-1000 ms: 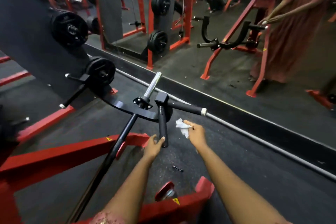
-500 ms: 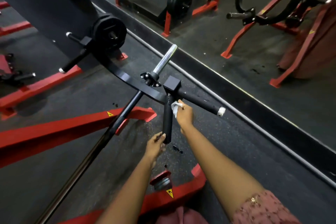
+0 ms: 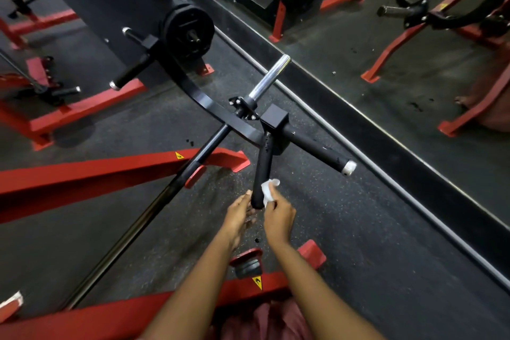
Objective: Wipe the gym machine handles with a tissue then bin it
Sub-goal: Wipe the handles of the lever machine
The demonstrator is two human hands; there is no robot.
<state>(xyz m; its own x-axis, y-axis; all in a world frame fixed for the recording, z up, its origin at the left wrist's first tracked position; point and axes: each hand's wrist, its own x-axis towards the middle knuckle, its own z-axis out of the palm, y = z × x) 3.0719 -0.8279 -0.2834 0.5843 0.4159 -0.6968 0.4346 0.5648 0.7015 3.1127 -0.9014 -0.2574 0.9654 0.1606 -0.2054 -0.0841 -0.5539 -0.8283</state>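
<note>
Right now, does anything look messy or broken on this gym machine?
Nothing looks broken. The near handle and side handle carry small shiny droplets, so they look wet, and dark specks dot the floor beside the bar. The right hand presses a tissue to the near handle's lower end.

Both bare forearms extend forward and converge. Left hand (image 3: 238, 215): fingers nearly straight, fingertips touching the handle (image 3: 262, 165) end. Right hand (image 3: 278, 218): fingers curled, pinching the tissue (image 3: 268, 192) against the handle.
</note>
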